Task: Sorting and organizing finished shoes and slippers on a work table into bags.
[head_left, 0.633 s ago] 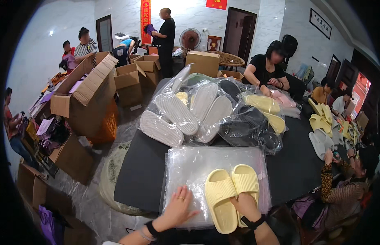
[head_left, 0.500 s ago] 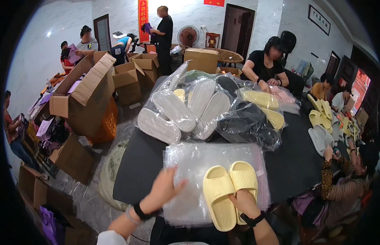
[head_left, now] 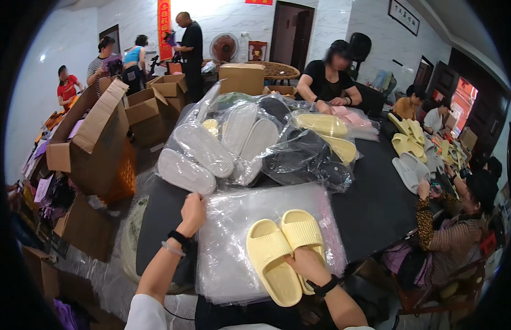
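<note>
Right now the left hand (head_left: 192,208) reaches to the far-left corner of the stack of clear plastic bags (head_left: 233,247) on the dark desk (head_left: 371,203), fingers curled at the edge of a bag; whether they have pinched a sheet, I cannot tell. The right hand (head_left: 306,263) lies flat on the near end of the pair of pale yellow foam slippers (head_left: 283,258), which sits side by side on the stack, toward its right. Peeling one bag cleanly probably calls for lifting from that corner while the slippers stay pressed down. Just beyond, bagged white and black slippers (head_left: 250,146) crowd the far side; open desk lies rightward.
</note>
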### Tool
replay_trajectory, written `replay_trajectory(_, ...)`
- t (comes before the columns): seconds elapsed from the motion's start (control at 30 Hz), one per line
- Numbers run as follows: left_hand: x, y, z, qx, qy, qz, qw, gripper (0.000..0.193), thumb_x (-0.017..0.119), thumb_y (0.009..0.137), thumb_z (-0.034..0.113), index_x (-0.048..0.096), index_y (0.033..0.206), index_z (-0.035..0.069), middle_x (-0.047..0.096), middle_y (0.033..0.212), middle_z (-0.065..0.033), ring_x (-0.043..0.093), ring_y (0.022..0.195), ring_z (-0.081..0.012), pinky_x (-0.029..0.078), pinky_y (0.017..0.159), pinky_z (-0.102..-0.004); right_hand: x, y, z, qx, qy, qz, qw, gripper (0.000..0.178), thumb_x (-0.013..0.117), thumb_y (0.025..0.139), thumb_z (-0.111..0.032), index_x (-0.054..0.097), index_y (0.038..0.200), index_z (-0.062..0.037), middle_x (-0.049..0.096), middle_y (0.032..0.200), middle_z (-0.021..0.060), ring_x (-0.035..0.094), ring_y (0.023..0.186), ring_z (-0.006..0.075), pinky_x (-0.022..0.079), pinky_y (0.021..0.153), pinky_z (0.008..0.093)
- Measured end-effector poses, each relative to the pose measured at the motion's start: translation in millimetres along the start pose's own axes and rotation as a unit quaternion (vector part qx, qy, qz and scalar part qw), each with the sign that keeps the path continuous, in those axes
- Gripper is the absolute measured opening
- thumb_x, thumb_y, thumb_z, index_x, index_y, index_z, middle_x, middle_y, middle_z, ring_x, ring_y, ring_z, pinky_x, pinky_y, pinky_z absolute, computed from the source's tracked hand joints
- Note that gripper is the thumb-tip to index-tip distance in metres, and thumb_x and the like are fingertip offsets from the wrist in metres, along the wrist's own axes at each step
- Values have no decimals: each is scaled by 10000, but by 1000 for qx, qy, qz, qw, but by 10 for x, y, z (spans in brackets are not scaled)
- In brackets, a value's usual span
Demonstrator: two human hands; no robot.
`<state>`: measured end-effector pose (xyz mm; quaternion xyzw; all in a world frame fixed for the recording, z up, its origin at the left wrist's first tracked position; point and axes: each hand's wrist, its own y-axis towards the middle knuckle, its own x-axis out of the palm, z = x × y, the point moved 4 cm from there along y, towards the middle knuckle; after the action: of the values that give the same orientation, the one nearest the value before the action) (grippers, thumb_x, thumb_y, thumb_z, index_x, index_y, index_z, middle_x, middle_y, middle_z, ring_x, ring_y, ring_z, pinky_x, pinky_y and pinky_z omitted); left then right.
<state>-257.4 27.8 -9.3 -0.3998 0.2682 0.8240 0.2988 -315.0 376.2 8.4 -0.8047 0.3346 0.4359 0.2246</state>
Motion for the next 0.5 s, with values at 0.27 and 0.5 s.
replay_trajectory(0.27, -447, -1627, 869, 227, 80, -83, 967, 591, 566, 865, 225, 350, 1364, -7, 340, 1418, -215, 268, 1346, -376, 230, 1078, -483, 69, 49, 117, 5, 1, -20, 1000, 377, 549, 855, -301, 637, 759, 52, 617, 742, 246, 618, 689, 367, 490, 656, 441)
replay_trajectory(0.5, 81, -1820, 339, 202, 106, -35, 973, 592, 532, 853, 361, 441, 1307, -7, 355, 1403, -239, 267, 1328, -431, 202, 1087, -513, -372, 27, -603, -69, 42, -56, 995, 243, 555, 795, -181, 643, 804, 46, 625, 754, 254, 636, 701, 382, 499, 657, 455)
